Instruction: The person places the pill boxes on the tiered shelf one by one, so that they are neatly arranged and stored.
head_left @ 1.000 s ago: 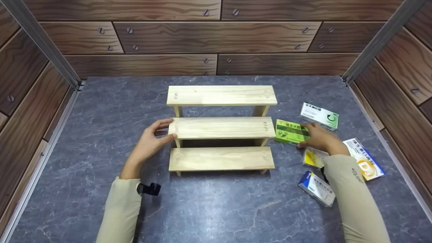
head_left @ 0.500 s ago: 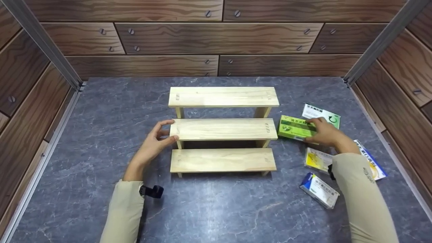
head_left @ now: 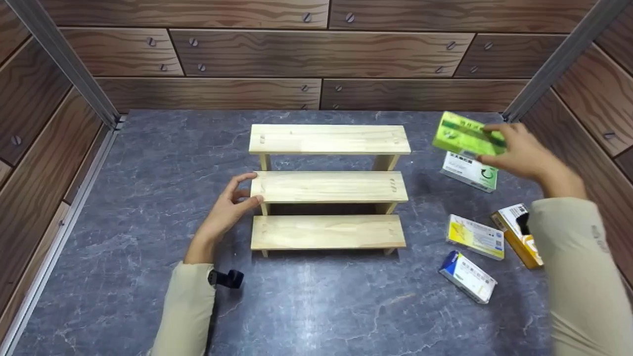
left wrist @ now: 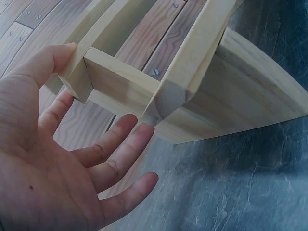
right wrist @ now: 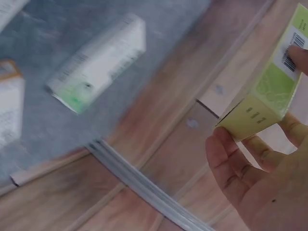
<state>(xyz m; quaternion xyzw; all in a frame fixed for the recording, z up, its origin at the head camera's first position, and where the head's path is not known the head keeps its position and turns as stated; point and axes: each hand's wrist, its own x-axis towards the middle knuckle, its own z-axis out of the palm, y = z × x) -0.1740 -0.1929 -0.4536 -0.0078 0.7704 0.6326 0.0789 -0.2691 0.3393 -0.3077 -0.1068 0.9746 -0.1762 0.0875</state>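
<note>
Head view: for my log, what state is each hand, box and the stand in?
Green box: lifted, looks closed
Right hand: gripping green box
Wooden stand: standing upright
Left hand: gripping middle shelf
White-green box: lying flat, looks closed
Yellow-white box: lying flat, looks closed
Blue-white box: lying down, looks closed
Orange-white box: partly hidden, closure unclear

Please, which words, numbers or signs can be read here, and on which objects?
No words or numbers readable.
Green carton: barcode; characters blurred.
White-and-green carton: curved arrow; characters blurred.
Yellow-and-white carton, blue-and-white carton: too small.
Orange-and-white carton: partly hidden.
Right sleeve: blurred mark.
</note>
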